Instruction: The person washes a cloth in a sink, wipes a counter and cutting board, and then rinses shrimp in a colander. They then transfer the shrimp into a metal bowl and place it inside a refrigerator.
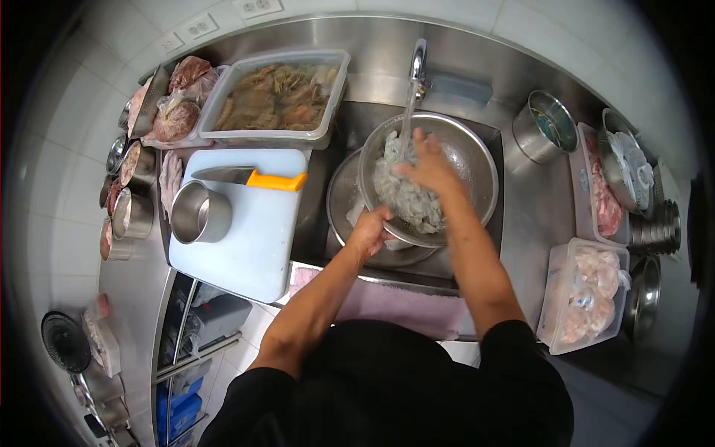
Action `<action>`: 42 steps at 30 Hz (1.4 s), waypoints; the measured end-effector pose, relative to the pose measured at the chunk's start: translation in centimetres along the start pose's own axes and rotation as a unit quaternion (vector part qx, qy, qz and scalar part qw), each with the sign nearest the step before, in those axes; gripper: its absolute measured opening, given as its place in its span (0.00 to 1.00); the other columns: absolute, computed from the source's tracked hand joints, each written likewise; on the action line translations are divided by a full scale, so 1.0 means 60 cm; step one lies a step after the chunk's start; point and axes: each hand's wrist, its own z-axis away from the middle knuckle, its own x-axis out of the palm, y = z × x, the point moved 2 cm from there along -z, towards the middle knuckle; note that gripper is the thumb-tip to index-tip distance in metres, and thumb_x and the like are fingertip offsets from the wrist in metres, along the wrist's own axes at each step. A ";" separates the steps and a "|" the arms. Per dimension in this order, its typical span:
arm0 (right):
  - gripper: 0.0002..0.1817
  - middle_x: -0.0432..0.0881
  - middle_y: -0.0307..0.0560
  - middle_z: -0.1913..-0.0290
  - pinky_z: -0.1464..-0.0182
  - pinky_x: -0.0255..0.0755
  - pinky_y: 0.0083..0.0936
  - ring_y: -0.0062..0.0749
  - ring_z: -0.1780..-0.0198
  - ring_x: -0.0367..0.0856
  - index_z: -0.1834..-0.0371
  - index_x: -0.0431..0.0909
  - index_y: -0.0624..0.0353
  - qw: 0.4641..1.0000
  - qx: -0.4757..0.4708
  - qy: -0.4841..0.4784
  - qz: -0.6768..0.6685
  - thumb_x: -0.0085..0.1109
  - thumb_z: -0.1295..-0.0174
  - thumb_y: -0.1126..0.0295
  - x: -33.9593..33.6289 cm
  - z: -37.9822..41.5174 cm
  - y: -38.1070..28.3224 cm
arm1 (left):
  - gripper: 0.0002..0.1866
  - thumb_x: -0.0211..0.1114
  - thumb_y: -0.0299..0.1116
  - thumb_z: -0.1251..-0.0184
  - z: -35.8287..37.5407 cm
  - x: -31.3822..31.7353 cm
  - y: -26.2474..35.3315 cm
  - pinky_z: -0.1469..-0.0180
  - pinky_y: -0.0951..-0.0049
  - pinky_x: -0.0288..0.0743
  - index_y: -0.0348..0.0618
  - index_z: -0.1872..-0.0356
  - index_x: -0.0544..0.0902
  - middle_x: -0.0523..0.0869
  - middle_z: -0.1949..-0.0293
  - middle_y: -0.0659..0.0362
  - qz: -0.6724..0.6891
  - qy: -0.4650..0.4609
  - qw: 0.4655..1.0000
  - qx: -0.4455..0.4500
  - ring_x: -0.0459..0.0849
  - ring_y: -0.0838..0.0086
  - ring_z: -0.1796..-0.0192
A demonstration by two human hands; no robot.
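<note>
A tilted metal bowl [477, 171] is over the sink, with a heap of greyish, translucent peeled shrimp [406, 195] along its left side. My left hand [370, 232] grips its near-left rim, the fingers partly hidden underneath. Inside the bowl, my right hand [430, 165] is over the shrimp with its fingers apart, holding nothing. Water runs from the faucet [418, 63] onto the shrimp just left of those fingers. Beneath, a second metal bowl [341, 195] shows part of its rim and wall.
Left of the sink, an orange-handled knife [275, 180] and a steel pot [201, 212] rest on a white cutting board [238, 261]. Behind is a plastic tub [339, 82] of shellfish in liquid. At right stand a steel pot [532, 138] and a container [555, 313] of bagged meat.
</note>
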 end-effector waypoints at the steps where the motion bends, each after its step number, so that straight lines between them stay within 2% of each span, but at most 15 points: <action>1: 0.57 0.45 0.61 0.21 0.28 0.55 0.55 0.61 0.25 0.55 0.20 0.46 0.48 0.999 0.025 -0.021 0.006 0.68 0.49 0.42 0.019 -0.012 -0.028 | 0.10 0.59 0.23 0.42 0.011 0.008 0.006 0.69 0.58 0.86 0.29 0.60 0.75 0.81 0.64 0.53 -0.009 -0.002 1.000 0.012 0.85 0.63 0.70; 2: 0.59 0.41 0.60 0.20 0.28 0.56 0.56 0.62 0.25 0.55 0.20 0.44 0.47 0.998 0.049 -0.043 0.011 0.70 0.52 0.43 0.036 -0.023 -0.044 | 0.10 0.59 0.23 0.43 0.010 0.008 0.003 0.71 0.59 0.86 0.30 0.60 0.74 0.80 0.65 0.54 -0.001 -0.001 1.000 0.013 0.84 0.64 0.71; 4: 0.56 0.49 0.61 0.23 0.30 0.61 0.53 0.61 0.28 0.60 0.21 0.48 0.46 0.999 0.024 -0.010 0.019 0.72 0.52 0.49 0.055 -0.029 -0.066 | 0.12 0.59 0.22 0.44 0.011 0.002 -0.002 0.75 0.62 0.85 0.31 0.59 0.73 0.79 0.65 0.55 0.015 0.005 1.000 0.015 0.83 0.65 0.73; 8: 0.47 0.64 0.59 0.31 0.36 0.70 0.46 0.57 0.34 0.69 0.26 0.58 0.42 0.998 -0.035 0.002 0.061 0.71 0.53 0.61 0.061 -0.009 -0.085 | 0.17 0.59 0.22 0.45 0.029 -0.003 0.005 0.73 0.60 0.86 0.30 0.53 0.69 0.79 0.66 0.53 -0.005 0.048 0.998 0.050 0.84 0.64 0.72; 11: 0.40 0.70 0.58 0.38 0.42 0.74 0.45 0.57 0.40 0.74 0.33 0.65 0.39 0.996 -0.050 -0.016 0.065 0.70 0.54 0.65 0.068 -0.011 -0.075 | 0.20 0.58 0.22 0.46 0.035 -0.003 0.011 0.71 0.57 0.87 0.30 0.50 0.67 0.78 0.64 0.51 0.010 0.057 0.997 0.043 0.85 0.62 0.71; 14: 0.37 0.72 0.58 0.40 0.44 0.75 0.46 0.56 0.43 0.78 0.34 0.68 0.37 0.994 -0.102 0.012 0.046 0.67 0.53 0.66 0.068 -0.013 -0.051 | 0.21 0.58 0.22 0.45 0.022 -0.020 -0.003 0.68 0.54 0.88 0.30 0.49 0.67 0.78 0.63 0.50 -0.003 0.041 0.999 0.035 0.85 0.60 0.69; 17: 0.35 0.74 0.58 0.44 0.46 0.75 0.45 0.55 0.45 0.80 0.36 0.69 0.39 0.994 -0.094 -0.006 0.054 0.66 0.52 0.65 0.043 -0.015 -0.043 | 0.21 0.58 0.21 0.45 0.014 -0.021 -0.003 0.68 0.53 0.88 0.29 0.48 0.67 0.79 0.63 0.50 0.002 0.018 0.999 0.036 0.85 0.59 0.68; 20: 0.32 0.77 0.56 0.45 0.45 0.75 0.45 0.52 0.45 0.81 0.38 0.71 0.40 0.989 -0.112 -0.035 0.086 0.65 0.51 0.63 0.026 -0.016 -0.037 | 0.22 0.57 0.21 0.45 0.018 -0.014 -0.005 0.69 0.53 0.88 0.28 0.47 0.67 0.79 0.62 0.50 0.011 0.024 0.999 0.044 0.85 0.59 0.68; 23: 0.30 0.79 0.55 0.44 0.44 0.74 0.44 0.51 0.45 0.81 0.39 0.74 0.42 0.987 -0.131 -0.021 0.089 0.66 0.51 0.61 0.014 -0.010 -0.037 | 0.23 0.57 0.21 0.45 0.012 -0.020 -0.010 0.70 0.54 0.88 0.29 0.46 0.67 0.79 0.61 0.49 0.011 0.023 0.999 0.040 0.86 0.58 0.68; 25: 0.32 0.79 0.56 0.43 0.44 0.74 0.42 0.51 0.45 0.81 0.39 0.75 0.42 0.985 -0.140 -0.043 0.090 0.66 0.53 0.61 0.009 -0.014 -0.037 | 0.23 0.57 0.21 0.45 0.028 -0.011 -0.001 0.71 0.55 0.88 0.29 0.46 0.66 0.79 0.61 0.49 0.017 0.027 0.999 0.038 0.86 0.58 0.67; 29: 0.32 0.82 0.54 0.45 0.43 0.74 0.40 0.49 0.44 0.81 0.39 0.76 0.42 0.989 -0.120 -0.051 0.071 0.65 0.53 0.61 0.008 -0.016 -0.042 | 0.25 0.57 0.22 0.44 0.040 -0.006 0.010 0.75 0.60 0.87 0.31 0.44 0.64 0.79 0.61 0.49 0.020 0.039 0.998 0.037 0.86 0.60 0.68; 32: 0.33 0.84 0.52 0.47 0.43 0.74 0.40 0.48 0.45 0.81 0.37 0.75 0.40 0.990 -0.130 -0.037 0.044 0.65 0.52 0.58 0.019 -0.024 -0.043 | 0.25 0.57 0.23 0.44 0.036 -0.018 0.012 0.76 0.63 0.87 0.31 0.43 0.64 0.79 0.61 0.49 0.012 0.027 0.999 0.038 0.86 0.61 0.69; 35: 0.32 0.84 0.52 0.48 0.43 0.74 0.39 0.47 0.45 0.82 0.37 0.76 0.39 0.991 -0.089 -0.080 0.061 0.66 0.50 0.53 0.016 -0.029 -0.057 | 0.26 0.56 0.23 0.44 0.026 -0.032 0.009 0.77 0.64 0.87 0.32 0.42 0.63 0.79 0.60 0.49 0.005 0.016 0.999 0.041 0.86 0.62 0.71; 38: 0.32 0.85 0.52 0.49 0.41 0.73 0.38 0.48 0.44 0.81 0.36 0.76 0.38 0.993 -0.102 -0.041 0.031 0.66 0.49 0.49 0.020 -0.034 -0.057 | 0.26 0.56 0.23 0.44 0.037 -0.027 0.016 0.78 0.65 0.87 0.32 0.42 0.63 0.80 0.60 0.49 0.018 0.026 0.998 0.046 0.86 0.62 0.72; 42: 0.35 0.79 0.55 0.40 0.37 0.71 0.40 0.46 0.39 0.79 0.34 0.74 0.40 0.982 -0.141 -0.099 0.070 0.65 0.48 0.49 0.012 -0.048 -0.061 | 0.27 0.56 0.22 0.45 0.031 -0.032 0.016 0.78 0.64 0.87 0.33 0.41 0.63 0.80 0.60 0.49 0.018 0.020 0.998 0.054 0.86 0.62 0.71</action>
